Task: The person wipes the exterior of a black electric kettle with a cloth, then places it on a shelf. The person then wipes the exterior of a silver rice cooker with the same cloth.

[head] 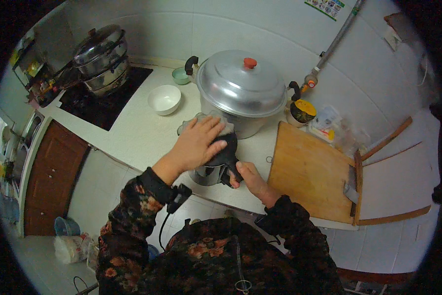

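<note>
A kettle-like vessel with a black top and handle [232, 155] and a shiny, see-through or metal lower body [207, 175] stands near the counter's front edge. My left hand [200, 142] lies flat over its top, fingers spread, partly hiding it. My right hand [253, 180] is wrapped round the black handle. Just behind my left fingers is a clear, wavy-rimmed dish or cover [186, 124]; which of the two I cannot tell. Beyond it stands a large aluminium pot with a domed lid [239, 86] and red knob.
A white bowl [164, 100] and small green bowl [181, 76] are behind left. Stacked steamer pots [103, 61] occupy the black hob [128, 86]. At right lie a wooden cutting board [311, 173], a cut pumpkin [303, 110] and plastic bags [348, 138].
</note>
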Demonstrator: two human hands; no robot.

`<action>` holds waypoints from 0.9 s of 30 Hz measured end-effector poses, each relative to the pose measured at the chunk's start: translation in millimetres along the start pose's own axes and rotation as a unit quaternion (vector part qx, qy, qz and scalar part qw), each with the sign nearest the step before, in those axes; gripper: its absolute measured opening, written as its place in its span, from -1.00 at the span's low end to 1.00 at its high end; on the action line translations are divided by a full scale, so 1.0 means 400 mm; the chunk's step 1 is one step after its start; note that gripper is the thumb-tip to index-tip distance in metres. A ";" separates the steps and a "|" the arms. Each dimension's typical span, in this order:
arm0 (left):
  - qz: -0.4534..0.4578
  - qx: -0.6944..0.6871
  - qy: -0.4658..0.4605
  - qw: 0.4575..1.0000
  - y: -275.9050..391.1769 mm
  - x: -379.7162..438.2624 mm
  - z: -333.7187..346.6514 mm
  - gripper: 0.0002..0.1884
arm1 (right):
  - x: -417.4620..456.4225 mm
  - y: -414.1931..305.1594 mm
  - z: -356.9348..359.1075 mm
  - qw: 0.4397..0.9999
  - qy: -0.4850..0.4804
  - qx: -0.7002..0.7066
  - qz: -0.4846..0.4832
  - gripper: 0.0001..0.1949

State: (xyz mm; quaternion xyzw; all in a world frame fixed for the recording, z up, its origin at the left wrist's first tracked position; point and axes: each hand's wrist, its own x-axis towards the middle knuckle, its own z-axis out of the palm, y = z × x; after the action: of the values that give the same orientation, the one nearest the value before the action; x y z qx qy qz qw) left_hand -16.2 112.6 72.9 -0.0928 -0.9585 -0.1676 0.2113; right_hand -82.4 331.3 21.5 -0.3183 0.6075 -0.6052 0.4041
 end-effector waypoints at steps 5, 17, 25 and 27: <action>-0.062 -0.072 -0.007 0.995 -0.023 -0.005 -0.026 -0.47 | 0.005 0.012 -0.005 0.999 0.014 -0.026 -0.020 -0.44; 0.034 -0.016 -0.069 0.997 0.123 -0.081 -0.023 -0.30 | 0.006 -0.015 -0.014 1.000 0.008 -0.017 -0.008 -0.38; -0.119 0.029 -0.012 0.992 0.011 0.004 0.007 -0.47 | 0.011 0.000 -0.015 0.997 0.037 -0.069 -0.021 -0.32; -0.134 -0.131 0.037 0.982 -0.069 -0.017 0.043 -0.46 | 0.011 0.006 -0.017 0.996 0.044 -0.073 -0.012 -0.32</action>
State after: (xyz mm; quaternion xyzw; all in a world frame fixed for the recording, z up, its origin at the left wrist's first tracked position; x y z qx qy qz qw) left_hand -23.6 92.4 47.3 0.0152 -0.9235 -0.3218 0.2079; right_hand -90.3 330.8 18.0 -0.3271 0.6633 -0.5779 0.3451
